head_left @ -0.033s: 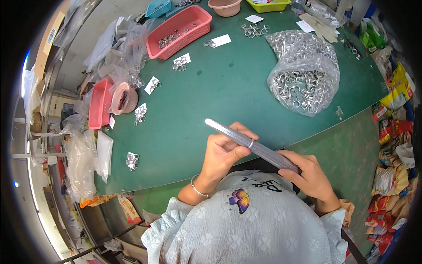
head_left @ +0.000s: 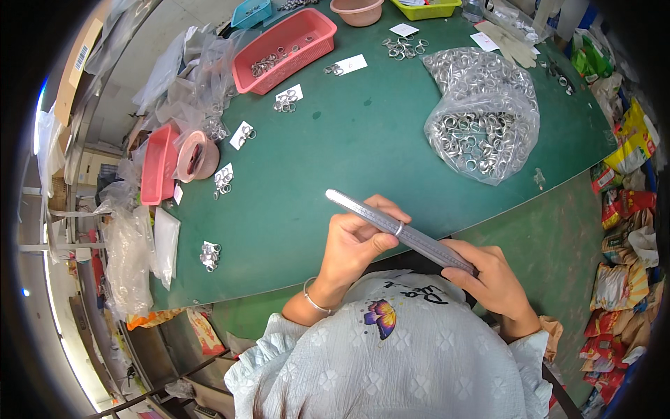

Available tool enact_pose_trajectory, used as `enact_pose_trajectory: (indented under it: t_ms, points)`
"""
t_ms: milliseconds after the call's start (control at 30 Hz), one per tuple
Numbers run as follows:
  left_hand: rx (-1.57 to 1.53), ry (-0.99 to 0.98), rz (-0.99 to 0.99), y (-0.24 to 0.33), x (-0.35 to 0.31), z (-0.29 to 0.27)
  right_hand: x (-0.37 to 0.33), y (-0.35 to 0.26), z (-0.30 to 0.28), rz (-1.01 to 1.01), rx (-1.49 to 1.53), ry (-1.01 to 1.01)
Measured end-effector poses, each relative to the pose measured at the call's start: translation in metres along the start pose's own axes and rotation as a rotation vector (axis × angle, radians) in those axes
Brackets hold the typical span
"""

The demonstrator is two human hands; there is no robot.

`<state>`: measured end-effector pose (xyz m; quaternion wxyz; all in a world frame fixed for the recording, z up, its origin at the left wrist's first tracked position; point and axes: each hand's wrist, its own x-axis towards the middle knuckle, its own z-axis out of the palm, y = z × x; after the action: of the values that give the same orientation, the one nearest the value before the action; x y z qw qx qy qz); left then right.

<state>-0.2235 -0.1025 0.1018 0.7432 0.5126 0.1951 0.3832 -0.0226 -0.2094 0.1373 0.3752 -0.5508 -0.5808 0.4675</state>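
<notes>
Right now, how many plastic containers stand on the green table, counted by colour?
Red baskets: 2
Pink bowls: 2
Blue basket: 1
Yellow tray: 1
Total: 6

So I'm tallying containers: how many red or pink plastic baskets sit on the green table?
2: one large red plastic basket at the far edge holding metal rings, one smaller pink basket at the left edge; others may hide under bags.

A tapered metal rod (head_left: 398, 229) is held over the green table (head_left: 349, 146) by the left hand (head_left: 356, 244) and right hand (head_left: 492, 279). A ring (head_left: 399, 228) is seen on it. A bag of rings (head_left: 481, 115) lies at one o'clock.
</notes>
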Motion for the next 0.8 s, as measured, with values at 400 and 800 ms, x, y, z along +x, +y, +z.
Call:
enact_pose_trajectory:
  t_ms: [400, 800]
  points:
    - [0.223, 0.063, 0.121, 0.006, -0.004, 0.007, -0.001, 0.013, 0.012, -0.185, -0.182, 0.175]
    - [-0.029, 0.138, 0.12, 0.005, -0.003, 0.001, -0.002, 0.004, 0.005, -0.003, -0.01, 0.038]
